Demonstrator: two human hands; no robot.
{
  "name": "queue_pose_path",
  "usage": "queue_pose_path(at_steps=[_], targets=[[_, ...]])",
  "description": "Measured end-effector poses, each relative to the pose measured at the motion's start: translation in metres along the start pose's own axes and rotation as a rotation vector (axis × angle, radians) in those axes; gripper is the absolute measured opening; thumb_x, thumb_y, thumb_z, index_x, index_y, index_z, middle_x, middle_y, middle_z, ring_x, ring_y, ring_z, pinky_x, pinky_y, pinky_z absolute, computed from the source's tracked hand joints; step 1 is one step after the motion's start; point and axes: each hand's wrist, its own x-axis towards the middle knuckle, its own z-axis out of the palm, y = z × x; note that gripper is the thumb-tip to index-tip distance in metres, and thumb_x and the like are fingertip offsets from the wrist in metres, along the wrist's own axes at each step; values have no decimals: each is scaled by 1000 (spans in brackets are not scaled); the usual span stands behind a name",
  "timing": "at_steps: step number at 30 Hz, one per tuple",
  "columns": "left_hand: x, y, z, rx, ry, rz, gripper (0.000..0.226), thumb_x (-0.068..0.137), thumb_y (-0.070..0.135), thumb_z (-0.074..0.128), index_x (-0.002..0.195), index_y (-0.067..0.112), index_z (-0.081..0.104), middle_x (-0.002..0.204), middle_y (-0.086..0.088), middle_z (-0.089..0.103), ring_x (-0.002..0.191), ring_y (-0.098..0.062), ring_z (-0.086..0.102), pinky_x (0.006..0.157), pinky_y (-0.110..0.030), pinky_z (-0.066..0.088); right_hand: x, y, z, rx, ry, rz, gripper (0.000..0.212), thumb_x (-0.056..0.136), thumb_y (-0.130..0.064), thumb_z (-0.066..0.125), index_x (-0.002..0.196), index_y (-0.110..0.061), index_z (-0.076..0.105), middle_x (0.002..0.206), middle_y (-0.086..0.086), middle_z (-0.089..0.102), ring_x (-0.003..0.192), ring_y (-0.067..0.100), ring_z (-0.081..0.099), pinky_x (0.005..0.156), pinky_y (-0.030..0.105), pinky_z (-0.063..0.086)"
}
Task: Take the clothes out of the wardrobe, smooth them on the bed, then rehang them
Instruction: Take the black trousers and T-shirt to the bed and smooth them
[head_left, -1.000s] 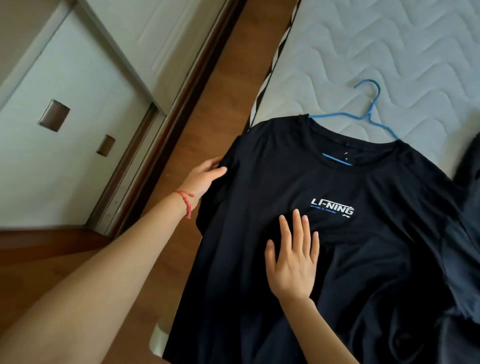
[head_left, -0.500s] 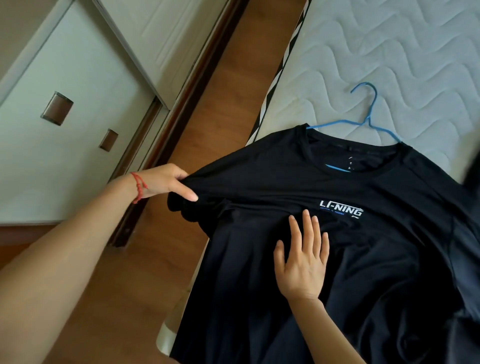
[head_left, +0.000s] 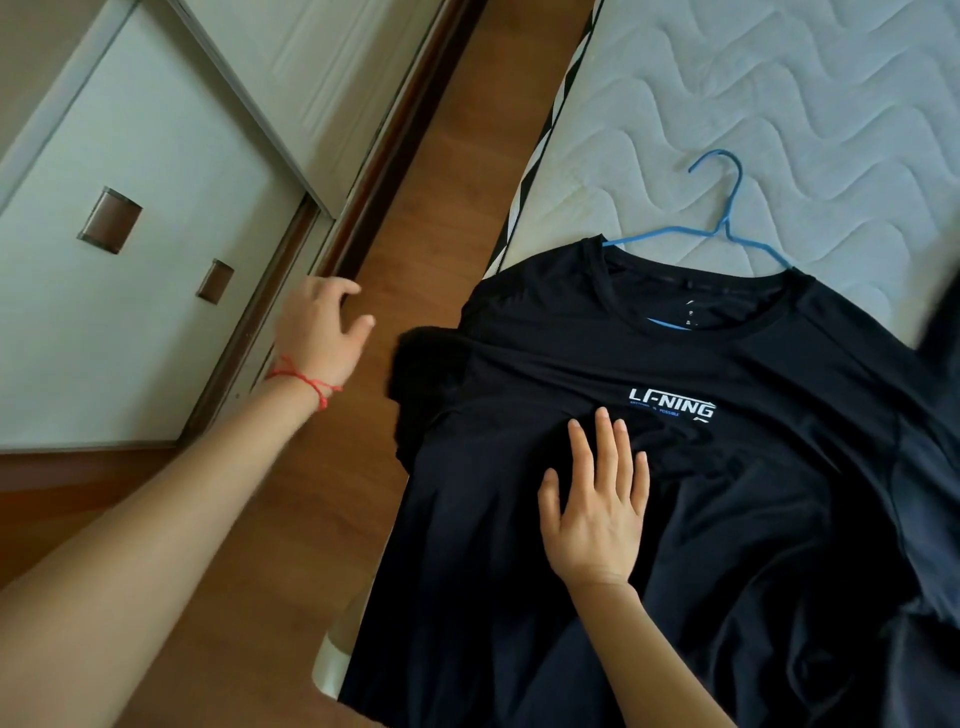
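A black shirt (head_left: 727, 493) lies on the bed (head_left: 805, 104), a blue hanger (head_left: 722, 228) in its collar. The right hand (head_left: 597, 509) presses flat on it, fingers spread, just below the logo. The left hand (head_left: 319, 332) hangs loosely open, empty, beside the sleeve.

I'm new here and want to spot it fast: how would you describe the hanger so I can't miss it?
Look at the white quilted mattress. A black T-shirt lies spread on it, and the hanger pokes out of its collar. It is thin blue wire, the only brightly coloured thing on the bed.
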Motion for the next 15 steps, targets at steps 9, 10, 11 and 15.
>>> queue_pose_path(at_steps=[9, 10, 11, 15], targets=[[-192, 74, 86, 193, -135, 487, 56, 89, 47, 36, 139, 23, 34, 156, 2, 15, 141, -20, 19, 114, -46, 16, -2, 11, -5, -7, -33, -82, 50, 89, -36, 38, 135, -16, 40, 147, 12, 38, 137, 23, 23, 113, 36, 8], [-202, 64, 94, 265, -169, 522, 60, 88, 49, 36, 142, 23, 29, 157, 2, 6, 141, -21, 18, 115, -46, 13, -5, 18, -6, -6, -39, -99, 50, 89, -35, 38, 136, -17, 40, 147, 11, 38, 137, 22, 23, 113, 35, 8], [-207, 54, 99, 314, -187, 552, 64, 87, 51, 36, 144, 23, 24, 158, 2, 4, 141, -21, 18, 114, -46, 10, -9, 26, -9, -8, -43, -96, 50, 90, -35, 38, 136, -18, 39, 147, 9, 38, 137, 22, 23, 113, 34, 7], [-204, 33, 96, 375, -171, 559, 64, 89, 53, 32, 145, 24, 22, 153, -7, 22, 141, -25, 17, 113, -43, 9, -42, 73, -24, -51, -32, 82, 52, 90, -37, 35, 139, -20, 35, 149, 7, 34, 138, 21, 20, 114, 33, 4]])
